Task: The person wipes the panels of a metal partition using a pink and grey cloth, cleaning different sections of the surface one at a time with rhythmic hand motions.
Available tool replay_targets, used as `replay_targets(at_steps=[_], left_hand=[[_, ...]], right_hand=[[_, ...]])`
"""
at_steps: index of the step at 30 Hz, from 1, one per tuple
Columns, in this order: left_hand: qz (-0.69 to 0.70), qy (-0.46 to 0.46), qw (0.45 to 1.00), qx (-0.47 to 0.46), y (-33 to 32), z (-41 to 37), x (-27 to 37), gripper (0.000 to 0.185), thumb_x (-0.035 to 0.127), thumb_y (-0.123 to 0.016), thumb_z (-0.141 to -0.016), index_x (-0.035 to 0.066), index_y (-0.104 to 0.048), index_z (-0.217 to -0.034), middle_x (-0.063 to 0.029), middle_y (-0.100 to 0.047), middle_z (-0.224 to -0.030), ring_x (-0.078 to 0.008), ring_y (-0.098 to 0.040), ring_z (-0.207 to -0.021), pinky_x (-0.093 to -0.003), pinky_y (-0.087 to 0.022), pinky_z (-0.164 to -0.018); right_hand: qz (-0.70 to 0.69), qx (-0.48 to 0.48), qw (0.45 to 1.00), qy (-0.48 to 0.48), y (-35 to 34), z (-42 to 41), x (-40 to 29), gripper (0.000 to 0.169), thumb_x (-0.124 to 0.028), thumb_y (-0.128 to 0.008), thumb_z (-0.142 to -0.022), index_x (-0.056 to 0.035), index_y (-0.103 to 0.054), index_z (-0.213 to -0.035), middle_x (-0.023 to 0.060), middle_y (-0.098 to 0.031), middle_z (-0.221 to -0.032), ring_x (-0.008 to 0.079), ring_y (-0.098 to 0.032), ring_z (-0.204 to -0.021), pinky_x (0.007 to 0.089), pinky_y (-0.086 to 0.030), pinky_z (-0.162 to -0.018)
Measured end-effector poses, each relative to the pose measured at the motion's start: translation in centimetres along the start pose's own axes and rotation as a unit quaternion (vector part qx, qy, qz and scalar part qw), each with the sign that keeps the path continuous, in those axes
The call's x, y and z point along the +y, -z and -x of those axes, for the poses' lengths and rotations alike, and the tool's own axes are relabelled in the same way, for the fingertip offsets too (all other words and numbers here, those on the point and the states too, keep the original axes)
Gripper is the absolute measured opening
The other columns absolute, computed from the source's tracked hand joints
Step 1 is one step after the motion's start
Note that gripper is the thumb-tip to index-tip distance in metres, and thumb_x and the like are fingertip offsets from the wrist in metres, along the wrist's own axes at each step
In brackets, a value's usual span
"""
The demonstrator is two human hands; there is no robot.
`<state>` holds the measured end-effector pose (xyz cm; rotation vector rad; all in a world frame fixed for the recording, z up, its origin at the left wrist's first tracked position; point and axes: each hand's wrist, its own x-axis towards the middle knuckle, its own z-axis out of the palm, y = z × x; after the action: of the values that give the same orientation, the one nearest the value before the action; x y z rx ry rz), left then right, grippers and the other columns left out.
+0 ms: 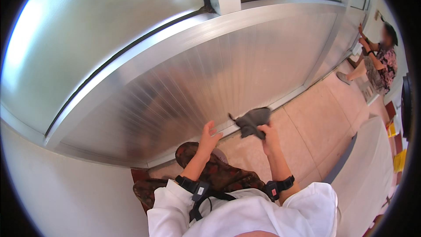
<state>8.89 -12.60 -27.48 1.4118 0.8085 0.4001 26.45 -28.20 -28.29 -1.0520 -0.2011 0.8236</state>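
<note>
A dark grey cloth [252, 120] hangs from my right hand [270, 137], pinched between thumb and fingers; it is blurred. My left hand [210, 141] is raised over my knee with fingers apart and nothing in it. Both hands are in front of a ribbed, shiny metal-like panel [210, 72], low on a partition. A wide silver metal rail [184, 38] runs along the panel's top. Above it sits a large translucent pane [108, 16] edged with a black strip.
Another person [381, 59] sits low at the far right, hands near the same partition. Beige floor tiles [307, 121] stretch along its foot. A pale covered piece of furniture [365, 161] stands at my right. A white wall [72, 191] meets the partition on my left.
</note>
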Motion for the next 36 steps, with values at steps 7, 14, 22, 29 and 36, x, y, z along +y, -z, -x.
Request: replay_targets(at_steps=[7,14,22,29,36], left_hand=[[0.100,-0.062,0.989,-0.090,-6.2,-0.1,3.2,0.062,0.033,-0.067,-0.089,0.006,-0.041,-0.138,-0.0113,-0.050,-0.135,-0.0204,-0.050,-0.120,-0.0358,-0.042,-0.099],[0.445,0.026,0.893,-0.058,4.7,5.9,4.3,0.042,0.036,-0.059,-0.094,0.009,-0.055,-0.126,0.0004,-0.062,-0.117,-0.0168,-0.059,-0.105,-0.0344,-0.048,-0.089],[0.147,-0.313,0.771,0.535,24.5,17.1,13.2,0.038,0.018,-0.066,-0.087,0.002,-0.056,-0.120,-0.0054,-0.059,-0.115,-0.0178,-0.054,-0.107,-0.0323,-0.042,-0.094],[-0.180,-0.308,0.580,0.732,45.1,17.1,14.2,0.059,0.007,-0.061,-0.075,-0.003,-0.042,-0.130,-0.0218,-0.051,-0.126,-0.0351,-0.049,-0.117,-0.0395,-0.033,-0.104],[-0.354,-0.354,0.521,0.691,45.6,17.1,13.3,0.057,-0.004,-0.054,-0.076,-0.006,-0.040,-0.131,-0.0250,-0.046,-0.131,-0.0353,-0.046,-0.123,-0.0420,-0.033,-0.105]], right_hand=[[0.464,-0.051,0.833,0.298,-5.2,1.8,-0.5,0.055,-0.004,-0.063,-0.079,-0.0023,-0.047,-0.131,0.0121,-0.060,-0.121,0.0235,-0.059,-0.108,0.0366,-0.047,-0.091],[0.266,-0.276,0.910,0.159,-8.3,3.8,-0.5,0.056,0.001,-0.059,-0.086,-0.0076,-0.044,-0.140,0.0107,-0.059,-0.127,0.0177,-0.062,-0.108,0.0299,-0.051,-0.086],[0.297,-0.117,0.947,0.033,2.1,-0.2,5.0,0.041,-0.012,-0.055,-0.095,-0.0084,-0.050,-0.135,0.0082,-0.062,-0.119,0.0152,-0.064,-0.096,0.0254,-0.049,-0.077],[0.320,-0.171,0.931,0.037,-0.2,0.7,5.7,0.037,-0.010,-0.054,-0.095,-0.0071,-0.053,-0.131,0.0075,-0.064,-0.116,0.0143,-0.064,-0.095,0.0250,-0.049,-0.075],[0.316,-0.186,0.930,0.034,0.0,0.7,6.9,0.030,-0.007,-0.054,-0.094,-0.0036,-0.056,-0.124,0.0083,-0.066,-0.111,0.0165,-0.066,-0.092,0.0259,-0.051,-0.075]])
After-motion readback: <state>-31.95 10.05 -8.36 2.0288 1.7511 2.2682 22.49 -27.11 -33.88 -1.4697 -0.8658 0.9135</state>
